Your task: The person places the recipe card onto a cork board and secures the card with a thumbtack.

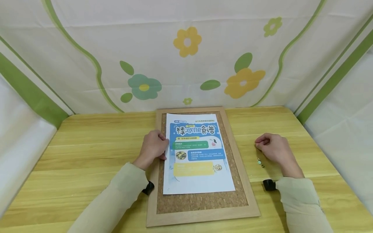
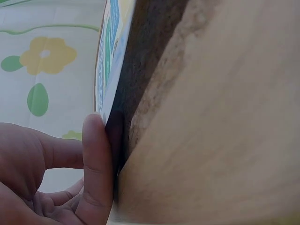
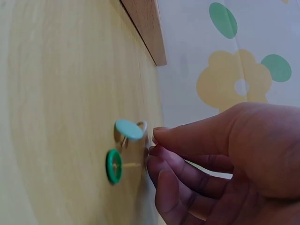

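Note:
A printed sheet of paper (image 1: 198, 184) with blue, green and yellow panels lies over a wood-framed cork board (image 1: 204, 201). My left hand (image 1: 152, 145) pinches the sheet's left edge above the frame. In the left wrist view, that edge of the sheet (image 2: 123, 51) stands slightly off the cork, and a fingertip meets it. To the right of the board, my right hand (image 1: 275, 149) holds thumb and forefinger together on a small whitish bit, apparently a thumbtack, mostly hidden. Beside those fingertips on the table are a pale teal thumbtack (image 3: 129, 130) and a green thumbtack (image 3: 112, 166).
The board rests on a yellow wood-grain table (image 1: 96, 152). A white curtain (image 1: 163, 48) with printed flowers rises behind it and along both sides. Black straps (image 1: 269, 185) show near both cuffs. A pale curved piece (image 3: 143, 127) lies behind the teal thumbtack.

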Available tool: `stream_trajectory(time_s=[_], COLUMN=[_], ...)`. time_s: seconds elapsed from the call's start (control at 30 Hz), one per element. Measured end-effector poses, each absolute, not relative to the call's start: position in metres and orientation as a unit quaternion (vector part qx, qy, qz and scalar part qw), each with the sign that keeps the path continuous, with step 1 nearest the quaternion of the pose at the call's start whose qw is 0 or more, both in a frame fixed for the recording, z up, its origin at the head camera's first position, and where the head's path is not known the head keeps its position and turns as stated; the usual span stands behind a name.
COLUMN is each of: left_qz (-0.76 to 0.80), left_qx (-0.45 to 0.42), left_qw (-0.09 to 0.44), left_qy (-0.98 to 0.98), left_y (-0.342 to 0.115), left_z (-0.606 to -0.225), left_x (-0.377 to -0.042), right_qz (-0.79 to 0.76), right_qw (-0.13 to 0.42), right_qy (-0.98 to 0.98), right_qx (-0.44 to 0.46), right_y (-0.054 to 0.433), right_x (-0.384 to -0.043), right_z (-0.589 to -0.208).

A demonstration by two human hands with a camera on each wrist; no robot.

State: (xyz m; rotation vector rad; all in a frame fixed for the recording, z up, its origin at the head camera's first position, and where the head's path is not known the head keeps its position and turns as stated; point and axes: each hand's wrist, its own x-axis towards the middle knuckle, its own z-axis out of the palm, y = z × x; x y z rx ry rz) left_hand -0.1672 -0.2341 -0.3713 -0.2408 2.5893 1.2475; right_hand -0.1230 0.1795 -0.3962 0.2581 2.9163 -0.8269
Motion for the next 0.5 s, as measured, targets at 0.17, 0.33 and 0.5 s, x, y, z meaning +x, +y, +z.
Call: stream_trajectory(time_s=[0.17,0.33,0.5], left_qz=[0.428,0.419,0.393], left_qx=[-0.085,-0.074,-0.065], left_qw=[0.133,0.126,0.117], left_qy=[0.890,0.896,0.910], left_y=[-0.2353,-0.2373,-0.2363], left_z=[-0.3713,-0.3708,-0.3682], left_x=[-0.1689,-0.1701,-0.1716], right_qz=[-0.268,-0.268,-0.268], right_qw=[0.051,0.048,0.044], right_qy=[0.958,0.959,0.959], right_qx=[0.082,0.081,0.079], right_y=[0.1800,0.1799,0.1797], right_x=[-0.1229,-0.1226,-0.1220], right_z=[-0.3953,-0.3956,-0.3962])
